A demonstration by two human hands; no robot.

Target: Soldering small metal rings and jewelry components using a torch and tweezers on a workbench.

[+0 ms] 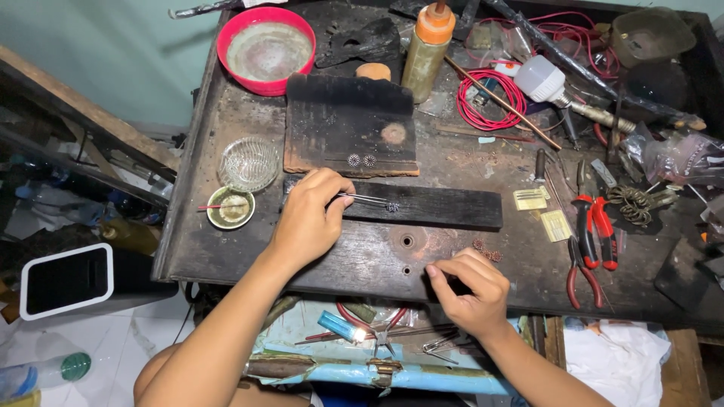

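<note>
Steel tweezers (pixel 365 198) pinched in left hand (pixel 308 218), right hand (pixel 469 290) fingertips touching bench (pixel 362 260)

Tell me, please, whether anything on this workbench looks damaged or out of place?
The wooden board behind the left hand is charred black, with a pale scorched ring and a ragged, burnt top edge. Two small rings lie near its front edge. Otherwise the bench is merely cluttered.

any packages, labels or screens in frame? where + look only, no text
Two small yellow packets, flat rectangles, on the workbench right of the black strip.
Clear plastic bags, crumpled, at the bench's right edge.
White-framed dark panel, rounded rectangle, on the floor at left; whether it's a screen is unclear.
</note>
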